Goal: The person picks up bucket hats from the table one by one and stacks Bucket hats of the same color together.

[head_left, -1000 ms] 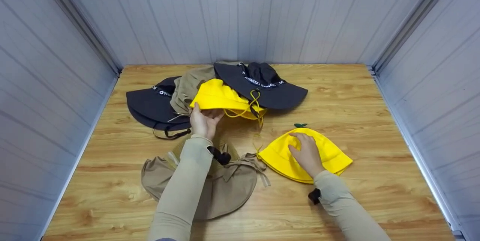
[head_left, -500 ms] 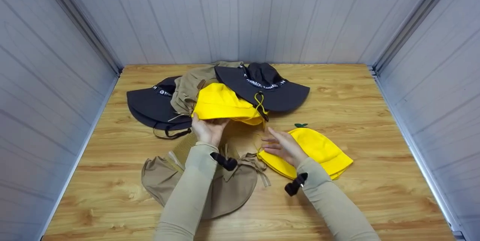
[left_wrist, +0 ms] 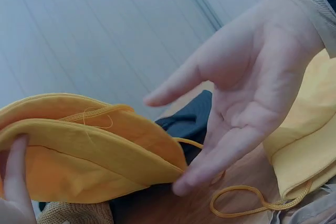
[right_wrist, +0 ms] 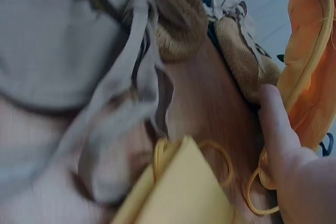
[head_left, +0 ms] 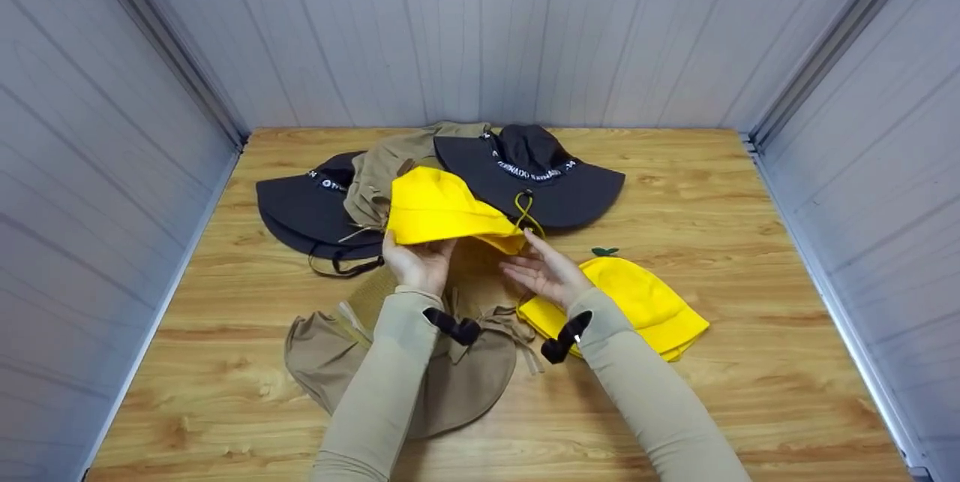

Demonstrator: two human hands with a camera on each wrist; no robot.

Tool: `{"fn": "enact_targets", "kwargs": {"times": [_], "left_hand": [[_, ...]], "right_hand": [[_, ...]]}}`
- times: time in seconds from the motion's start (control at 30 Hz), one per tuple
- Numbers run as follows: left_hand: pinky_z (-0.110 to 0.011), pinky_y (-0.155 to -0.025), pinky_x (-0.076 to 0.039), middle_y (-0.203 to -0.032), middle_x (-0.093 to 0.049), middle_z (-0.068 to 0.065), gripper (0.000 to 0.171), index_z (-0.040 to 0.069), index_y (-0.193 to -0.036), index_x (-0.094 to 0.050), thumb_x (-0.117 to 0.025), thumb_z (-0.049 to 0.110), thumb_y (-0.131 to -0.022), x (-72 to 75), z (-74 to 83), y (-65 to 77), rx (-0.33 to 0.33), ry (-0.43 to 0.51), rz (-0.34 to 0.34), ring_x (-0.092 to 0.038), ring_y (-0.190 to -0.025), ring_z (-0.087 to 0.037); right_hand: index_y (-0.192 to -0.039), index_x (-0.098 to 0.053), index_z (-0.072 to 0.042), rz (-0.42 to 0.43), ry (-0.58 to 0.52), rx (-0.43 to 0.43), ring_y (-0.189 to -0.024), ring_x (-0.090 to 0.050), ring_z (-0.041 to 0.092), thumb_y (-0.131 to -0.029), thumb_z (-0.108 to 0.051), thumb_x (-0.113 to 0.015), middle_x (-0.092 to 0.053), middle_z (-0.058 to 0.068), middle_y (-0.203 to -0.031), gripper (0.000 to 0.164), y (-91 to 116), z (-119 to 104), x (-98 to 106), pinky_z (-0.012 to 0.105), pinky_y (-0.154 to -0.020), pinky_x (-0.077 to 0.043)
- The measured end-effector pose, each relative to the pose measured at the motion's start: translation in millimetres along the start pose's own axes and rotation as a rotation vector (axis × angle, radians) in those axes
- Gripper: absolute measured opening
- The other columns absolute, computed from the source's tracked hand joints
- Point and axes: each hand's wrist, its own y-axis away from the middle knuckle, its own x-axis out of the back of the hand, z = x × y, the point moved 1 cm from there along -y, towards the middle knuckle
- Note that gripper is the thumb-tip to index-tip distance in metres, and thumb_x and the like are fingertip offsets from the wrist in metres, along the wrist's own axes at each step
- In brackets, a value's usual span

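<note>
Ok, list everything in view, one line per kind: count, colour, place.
Held bucket hat: 1, yellow, centre, between the hands
Sprout-topped bucket hat: 1, yellow with green sprout, right of centre
Sun hats: 2, tan, one in front, one behind the held hat
Wide-brimmed hats: at least 2, near-black, rear left and rear centre
Tabletop: 1, wood-brown, beneath the hats
Wall panels: 3, pale grey, left, back and right
Wrist cameras: 2, black, one per wrist
Sleeves: 2, beige, both arms
Left hand: 1, bare, gripping the held hat's left brim
Right hand: 1, bare, at its right edge
</note>
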Motion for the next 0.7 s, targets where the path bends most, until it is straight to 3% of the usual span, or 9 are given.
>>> {"fn": "enact_targets", "kwargs": {"times": [0.13, 0.27, 0.37, 0.5, 0.7], "left_hand": [[-0.039, -0.071, -0.057, -0.117, -0.06, -0.006, 0.045, 0.013, -0.129, -0.053, -0.027, 0.041, -0.106, -0.6, -0.6, 1.7, 0.013, 0.03, 0.019, -0.062, -0.101, -0.02], [-0.034, -0.084, -0.053, -0.122, -0.058, -0.003, 0.045, 0.015, -0.135, -0.05, -0.028, 0.039, -0.105, -2.2, -1.5, 1.4, -0.021, 0.027, 0.05, -0.057, -0.111, -0.018], [-0.033, -0.101, -0.045, -0.129, -0.055, -0.002, 0.047, 0.014, -0.142, -0.046, -0.029, 0.037, -0.104, -4.4, -2.1, 1.1, -0.078, 0.01, 0.066, -0.052, -0.121, -0.018], [-0.035, -0.114, -0.036, -0.135, -0.052, -0.003, 0.048, 0.013, -0.145, -0.043, -0.029, 0.036, -0.105, -7.9, -2.5, 2.5, -0.12, 0.0, 0.066, -0.048, -0.127, -0.019], [-0.036, -0.113, -0.037, -0.134, -0.053, -0.004, 0.048, 0.013, -0.144, -0.044, -0.029, 0.037, -0.105, -10.8, 0.4, 4.5, -0.124, 0.016, 0.056, -0.049, -0.126, -0.019]], "right_hand": [[-0.155, -0.014, -0.005, 0.051, -0.132, 0.024, -0.144, -0.036, 0.035, -0.097, -0.03, -0.06, -0.028, 0.025, -0.157, 0.078, -3, 2, -5, 0.038, -0.113, -0.038], [-0.147, -0.032, -0.011, 0.09, -0.185, 0.057, -0.129, -0.053, 0.034, -0.095, -0.028, -0.063, -0.048, 0.025, -0.137, 0.063, -4, 2, -8, 0.037, -0.105, -0.047], [-0.126, -0.052, -0.009, 0.103, -0.187, 0.094, -0.101, -0.068, 0.029, -0.094, -0.021, -0.067, -0.062, 0.017, -0.11, 0.037, -4, 1, -12, 0.034, -0.092, -0.056], [-0.098, -0.068, -0.006, 0.091, -0.181, 0.137, -0.077, -0.071, 0.021, -0.094, -0.01, -0.066, -0.069, 0.01, -0.088, 0.006, -3, 2, -19, 0.028, -0.076, -0.06], [-0.093, -0.067, -0.002, 0.07, -0.181, 0.16, -0.073, -0.069, 0.018, -0.093, -0.002, -0.064, -0.069, 0.01, -0.084, 0.003, -1, 4, -24, 0.024, -0.071, -0.059]]}}
